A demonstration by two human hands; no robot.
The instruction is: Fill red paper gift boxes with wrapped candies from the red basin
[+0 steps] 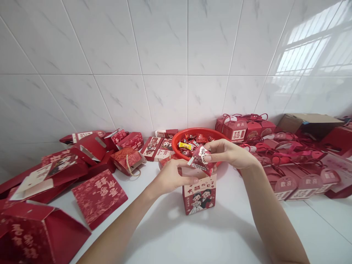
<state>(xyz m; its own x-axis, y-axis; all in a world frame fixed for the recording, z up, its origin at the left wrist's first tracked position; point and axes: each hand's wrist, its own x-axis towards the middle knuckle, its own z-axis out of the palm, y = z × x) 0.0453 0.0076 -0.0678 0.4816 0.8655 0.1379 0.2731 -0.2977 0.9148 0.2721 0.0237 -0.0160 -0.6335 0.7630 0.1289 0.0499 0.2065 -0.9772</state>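
A small red and cream candy box (199, 200), printed with a cartoon bride and groom, stands upright on the white surface in front of me. My left hand (174, 176) grips its top edge, with the thumb on the near side and the fingers behind. Just above the box top, my right hand (229, 152) pinches a red and white candy packet (202, 159), which is tilted. The packet and my left fingers hide the box's opening. Behind my hands sits a red plastic basin (198, 130) holding wrapped candies (192, 143), one of them in a yellow wrapper.
To the left lie several red cartons, some folded and some flat, with a flat red carton (100, 196) nearest. Closed red boxes with cord handles (286, 176) crowd the right side. A brown cardboard box (299, 123) stands behind them. White wall tiles (165, 102) rise at the back.
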